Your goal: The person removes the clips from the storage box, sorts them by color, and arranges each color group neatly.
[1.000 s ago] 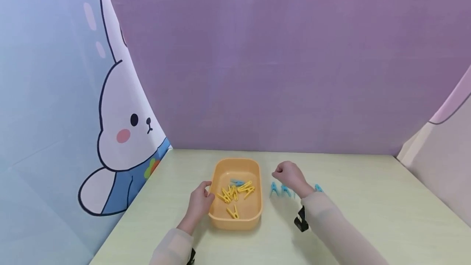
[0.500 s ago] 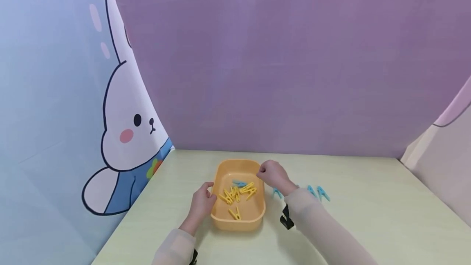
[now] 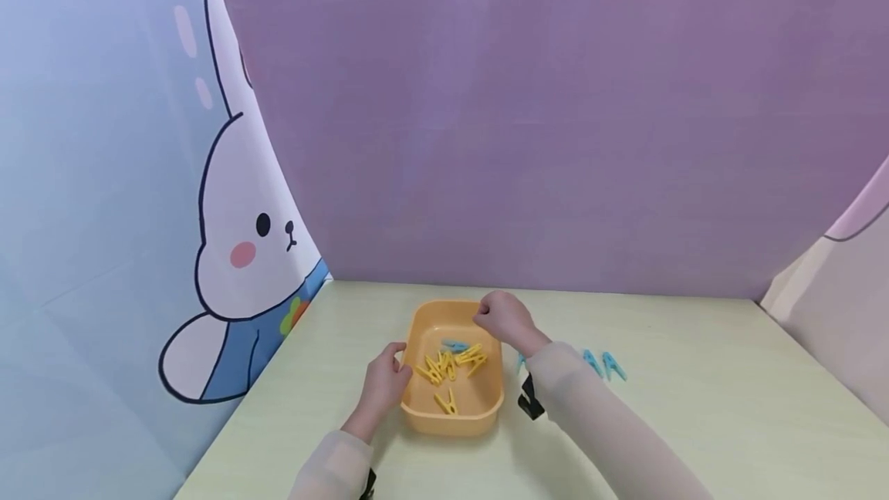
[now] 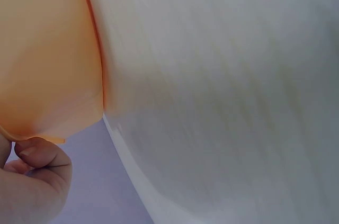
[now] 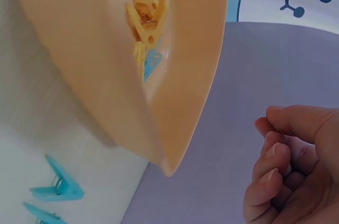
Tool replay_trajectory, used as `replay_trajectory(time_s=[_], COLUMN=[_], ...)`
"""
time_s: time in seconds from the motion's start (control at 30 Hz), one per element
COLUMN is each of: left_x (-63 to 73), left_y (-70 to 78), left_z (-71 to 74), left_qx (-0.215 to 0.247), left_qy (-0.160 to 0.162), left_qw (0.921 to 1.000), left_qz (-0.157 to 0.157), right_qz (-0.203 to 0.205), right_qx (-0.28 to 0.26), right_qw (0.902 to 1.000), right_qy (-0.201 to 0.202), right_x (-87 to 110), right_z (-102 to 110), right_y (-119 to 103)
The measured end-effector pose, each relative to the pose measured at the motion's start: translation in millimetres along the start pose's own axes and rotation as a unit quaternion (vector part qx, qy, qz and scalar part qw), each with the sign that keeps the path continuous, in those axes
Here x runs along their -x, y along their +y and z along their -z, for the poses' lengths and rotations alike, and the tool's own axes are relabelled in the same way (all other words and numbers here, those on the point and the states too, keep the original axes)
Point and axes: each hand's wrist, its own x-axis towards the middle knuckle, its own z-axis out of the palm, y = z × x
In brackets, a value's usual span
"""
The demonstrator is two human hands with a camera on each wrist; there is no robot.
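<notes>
My left hand [image 3: 386,382] grips the left rim of the orange plastic basin [image 3: 453,427], thumb on the inside. In the left wrist view, curled left fingers [image 4: 39,152] show at the basin's edge. Several yellow clothespins [image 3: 446,402] and one blue clothespin [image 3: 455,346] lie in the basin. My right hand [image 3: 507,319] hovers at the basin's far right corner, overlapping the rim in the head view. Its fingers [image 5: 267,181] are curled, thumb and index tips together, with no thing showing between them in the right wrist view.
On the table [image 3: 667,400] right of the basin lie blue clothespins [image 3: 613,366], some partly hidden behind the right forearm. Two blue clothespins [image 5: 58,187] show in the right wrist view. A purple backdrop [image 3: 528,137] stands behind, and a rabbit-printed panel [image 3: 229,253] at left.
My right hand has moved left from over the blue clothespins to the basin's far right corner. The left hand keeps its grip on the rim. The head view has shifted slightly.
</notes>
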Motion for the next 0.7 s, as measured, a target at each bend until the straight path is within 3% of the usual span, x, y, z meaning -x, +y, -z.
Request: replay_trajectory(time_s=[0.43,0.7], left_x=[-0.5,1.2], left_y=[0.1,1.2], left_z=[1.7,1.5], left_qx=[0.001,0.004], left_qy=[0.001,0.004], left_qw=[1.0,1.0], left_qz=[0.0,-0.008], right_qz=[0.025,0.009], right_qx=[0.0,0.006], right_qw=[0.9997,0.9998], right_qy=[0.007,-0.018], right_x=[-13.3,-22.3], right_z=[-9.3,-17.6], right_y=[-18.4,-28.6])
